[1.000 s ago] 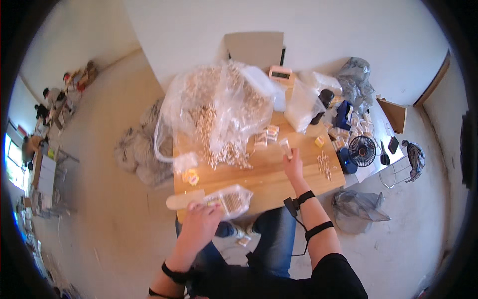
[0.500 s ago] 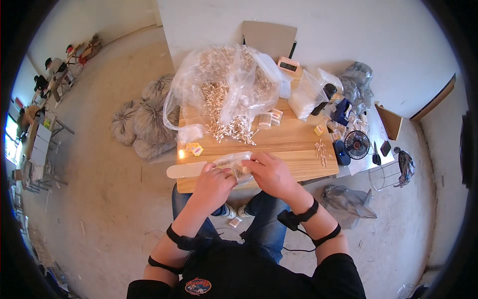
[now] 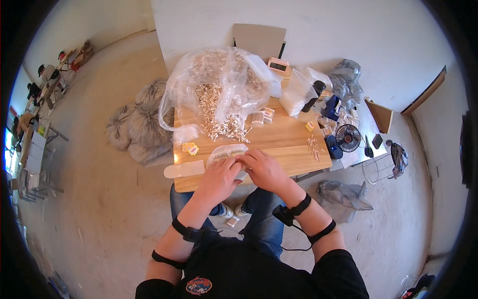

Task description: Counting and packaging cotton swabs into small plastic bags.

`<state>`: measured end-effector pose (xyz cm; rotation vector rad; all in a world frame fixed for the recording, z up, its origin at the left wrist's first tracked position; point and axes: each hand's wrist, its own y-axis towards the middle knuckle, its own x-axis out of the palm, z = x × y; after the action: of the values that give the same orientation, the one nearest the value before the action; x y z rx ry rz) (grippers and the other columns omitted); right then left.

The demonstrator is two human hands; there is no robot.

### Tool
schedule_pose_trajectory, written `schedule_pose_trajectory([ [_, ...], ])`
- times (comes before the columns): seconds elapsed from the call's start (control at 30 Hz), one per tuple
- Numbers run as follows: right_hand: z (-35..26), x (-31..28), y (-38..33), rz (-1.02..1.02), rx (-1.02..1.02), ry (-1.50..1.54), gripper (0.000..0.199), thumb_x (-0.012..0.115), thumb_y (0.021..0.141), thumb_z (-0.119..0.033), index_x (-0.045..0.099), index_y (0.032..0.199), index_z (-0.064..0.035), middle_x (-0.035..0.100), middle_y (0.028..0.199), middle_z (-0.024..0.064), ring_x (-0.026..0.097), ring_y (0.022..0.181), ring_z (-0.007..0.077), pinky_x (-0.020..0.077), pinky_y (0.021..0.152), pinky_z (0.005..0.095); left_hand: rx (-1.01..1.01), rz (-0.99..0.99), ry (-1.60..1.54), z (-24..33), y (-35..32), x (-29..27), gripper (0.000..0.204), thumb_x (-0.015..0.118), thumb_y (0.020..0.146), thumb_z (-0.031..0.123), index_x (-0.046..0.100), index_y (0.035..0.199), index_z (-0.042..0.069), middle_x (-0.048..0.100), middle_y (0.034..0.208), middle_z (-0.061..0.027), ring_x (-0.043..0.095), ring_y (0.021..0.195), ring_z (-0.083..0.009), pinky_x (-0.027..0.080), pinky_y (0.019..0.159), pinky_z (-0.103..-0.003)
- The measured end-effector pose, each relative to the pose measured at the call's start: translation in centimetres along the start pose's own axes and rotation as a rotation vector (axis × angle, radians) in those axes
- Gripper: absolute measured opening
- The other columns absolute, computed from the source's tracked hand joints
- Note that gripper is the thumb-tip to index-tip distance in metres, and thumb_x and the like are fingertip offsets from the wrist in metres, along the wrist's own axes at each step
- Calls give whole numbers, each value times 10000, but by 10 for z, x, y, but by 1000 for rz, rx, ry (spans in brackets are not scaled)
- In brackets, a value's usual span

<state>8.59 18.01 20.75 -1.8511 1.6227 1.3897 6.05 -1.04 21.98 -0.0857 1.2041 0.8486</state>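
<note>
Near the front edge of the wooden table, both my hands are closed on a clear plastic pack of cotton swabs. My left hand grips its near side, and my right hand pinches its right end, fingertips touching the left's. The fingers hide the near part of the pack. Left of it lies a white rounded strip. Small yellow-and-white cards rest beyond the strip. Farther back, a big clear bag spills a heap of loose cotton swabs onto the table.
Small swab packs sit right of the heap, and a few loose swabs lie near the right edge. A black fan stands on a side table. Grey bags fill the floor at left. Other people work at far left.
My hands have drawn together over the pack, its right end now covered by my fingers. The whole view has shifted slightly.
</note>
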Motion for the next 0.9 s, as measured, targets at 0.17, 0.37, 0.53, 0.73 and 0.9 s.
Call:
schedule_pose_trajectory([
  [0.17, 11, 0, -3, 196, -114, -136, 348, 546, 653, 48, 562, 989, -41, 577, 868, 115, 549, 958, 343, 452, 808, 452, -37, -134, 34, -4, 1, 10, 410, 748, 700, 167, 561, 1048, 57, 563, 1100, -117, 590, 968, -321, 492, 786, -416],
  [0.37, 31, 1, -6, 24, -104, -200, 225, 606, 700, -6, 583, 913, -77, 567, 769, 92, 564, 799, 315, 452, 688, 437, -48, -162, 56, -3, 7, 10, 468, 763, 689, 165, 567, 1100, 58, 564, 1107, -133, 609, 929, -336, 504, 783, -421],
  [0.53, 36, -20, 4, -57, -108, -51, 95, 659, 728, -56, 608, 804, -78, 589, 761, 96, 588, 762, 305, 463, 657, 423, -96, -166, 51, -4, 11, 12, 487, 785, 659, 154, 610, 1109, 89, 566, 1120, -132, 613, 949, -341, 506, 798, -417],
  [0.73, 28, -32, 12, -102, 18, 151, 120, 712, 708, -57, 646, 807, -70, 631, 793, 103, 615, 801, 292, 485, 696, 383, -75, -109, 108, -3, 12, 14, 427, 776, 674, 170, 650, 1079, 116, 572, 1073, -128, 613, 915, -337, 504, 774, -424],
  [0.9, 35, -31, 2, 217, -145, -28, 143, 703, 722, -100, 647, 848, -62, 631, 838, 126, 609, 823, 322, 486, 733, 417, -220, -118, 88, 0, 9, 13, 369, 747, 709, 185, 659, 1060, 111, 581, 1002, -113, 609, 868, -328, 500, 722, -422],
])
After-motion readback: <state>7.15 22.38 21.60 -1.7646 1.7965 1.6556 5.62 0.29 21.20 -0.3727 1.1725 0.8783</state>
